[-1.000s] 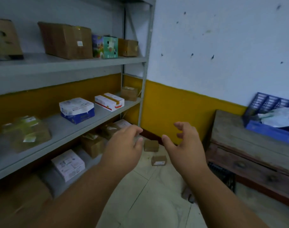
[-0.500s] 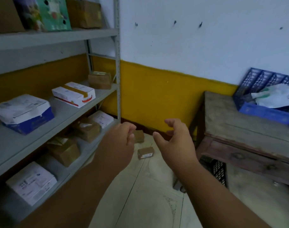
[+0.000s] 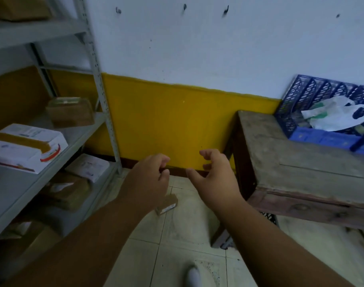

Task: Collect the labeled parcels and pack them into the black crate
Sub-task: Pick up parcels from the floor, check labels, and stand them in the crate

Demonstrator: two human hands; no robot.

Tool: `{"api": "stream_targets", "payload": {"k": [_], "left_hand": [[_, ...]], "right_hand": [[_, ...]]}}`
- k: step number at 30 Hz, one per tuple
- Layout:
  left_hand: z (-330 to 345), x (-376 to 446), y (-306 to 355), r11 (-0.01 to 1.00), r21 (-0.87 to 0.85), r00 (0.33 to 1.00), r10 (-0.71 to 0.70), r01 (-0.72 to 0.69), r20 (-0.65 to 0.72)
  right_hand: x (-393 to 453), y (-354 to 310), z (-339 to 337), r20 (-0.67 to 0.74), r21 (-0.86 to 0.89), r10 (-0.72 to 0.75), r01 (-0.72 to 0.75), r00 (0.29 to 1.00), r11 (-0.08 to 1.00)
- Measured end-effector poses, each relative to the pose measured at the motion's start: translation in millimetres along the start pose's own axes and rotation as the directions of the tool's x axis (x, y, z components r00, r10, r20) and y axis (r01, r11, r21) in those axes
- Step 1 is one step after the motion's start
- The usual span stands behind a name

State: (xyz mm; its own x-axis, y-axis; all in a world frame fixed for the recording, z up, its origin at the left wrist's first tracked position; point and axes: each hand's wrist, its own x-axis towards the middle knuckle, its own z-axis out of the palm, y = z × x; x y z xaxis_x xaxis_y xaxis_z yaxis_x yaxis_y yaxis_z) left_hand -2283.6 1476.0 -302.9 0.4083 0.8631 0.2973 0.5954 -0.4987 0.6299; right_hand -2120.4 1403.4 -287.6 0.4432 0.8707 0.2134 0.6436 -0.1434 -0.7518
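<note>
My left hand (image 3: 148, 179) and my right hand (image 3: 215, 175) reach forward side by side over the tiled floor, fingers loosely curled, holding nothing. A small brown labeled parcel (image 3: 167, 204) lies on the floor just below my left hand, partly hidden by it. More parcels sit on the grey shelving at left: a white box with a tan strip (image 3: 25, 147), a brown box (image 3: 71, 112), a white parcel (image 3: 88, 166) and a brown parcel (image 3: 67, 191) on the lower shelf. A black crate (image 3: 269, 218) shows partly under the wooden bench.
A worn wooden bench (image 3: 301, 162) stands at right with a blue plastic crate (image 3: 321, 112) holding white bags on top. The grey shelf upright (image 3: 102, 96) stands near the yellow and white wall. A foot in a white shoe (image 3: 193, 276) shows at the bottom.
The view has swung right and closer to the wall and floor. Both hands stay raised and empty. One of the two floor parcels is now hidden behind my left hand.
</note>
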Motion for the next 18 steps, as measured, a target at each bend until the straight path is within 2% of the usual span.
{"api": "stream_targets", "payload": {"k": [7,12,18], "left_hand": [[46.3,100.8,-72.3,0.983,0.029,0.983,-0.183,0.182,0.029],[58.0,167.2,-98.3,0.951,0.063,0.953,-0.302,0.301,0.001],[73.1,211.9,-134.9,0.920,0.066,0.922,-0.388,0.387,0.000]], "right_hand": [[141.4,56.5,58.3,0.131,-0.026,0.038,-0.035,0.991,0.999],[239.4,77.3,94.7,0.275,-0.018,0.022,-0.017,0.961,1.000],[305.9,85.0,141.7,0.313,0.016,0.002,-0.007,0.950,1.000]]}}
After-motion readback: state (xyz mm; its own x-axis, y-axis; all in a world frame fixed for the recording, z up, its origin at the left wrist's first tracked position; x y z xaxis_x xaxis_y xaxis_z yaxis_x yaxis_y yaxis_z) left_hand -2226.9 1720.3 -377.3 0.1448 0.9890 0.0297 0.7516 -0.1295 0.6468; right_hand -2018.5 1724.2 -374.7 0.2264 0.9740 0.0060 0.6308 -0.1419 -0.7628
